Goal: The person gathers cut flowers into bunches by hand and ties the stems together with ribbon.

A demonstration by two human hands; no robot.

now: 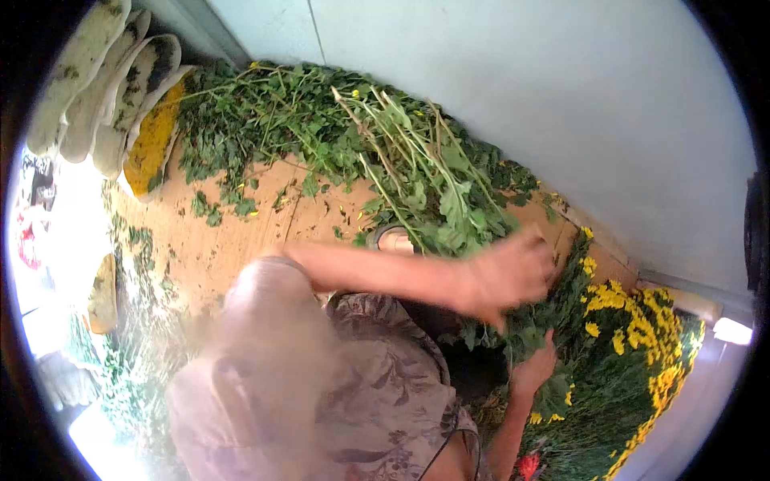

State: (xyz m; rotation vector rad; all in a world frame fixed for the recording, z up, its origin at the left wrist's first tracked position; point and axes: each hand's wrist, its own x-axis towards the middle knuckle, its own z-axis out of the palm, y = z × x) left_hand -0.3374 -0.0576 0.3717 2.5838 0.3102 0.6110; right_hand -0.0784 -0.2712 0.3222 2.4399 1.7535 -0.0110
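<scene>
Stacked left of a long heap of cut, dark-green leafy stems (pixel 269 120): pale, round-ended, dark-stained slabs (pixel 120 100), material unclear, the nearest smeared yellow. Just below the heap, scattered with leaf scraps and petals: a flat tan floor (pixel 241 228). Farther below it, seen from above: a greyish-brown garment with dark leaf print (pixel 369 369). Lying across the heap's right part: long, pale-green stripped-looking stalks (pixel 417 152). Rising behind the heap: a smooth pale-blue wall (pixel 513 72). Below the heap's right end, outstretched and blurred in motion: bare left hand (pixel 513 272), grip impossible to tell. Lower still from the heap, curled around a bunch of green leafy stems (pixel 525 345): bare right hand (pixel 536 373), with bunch and both hands close together. Well to the heap's lower right, massed on green foliage: small, bright-yellow, many-petalled flowers (pixel 654 341).
</scene>
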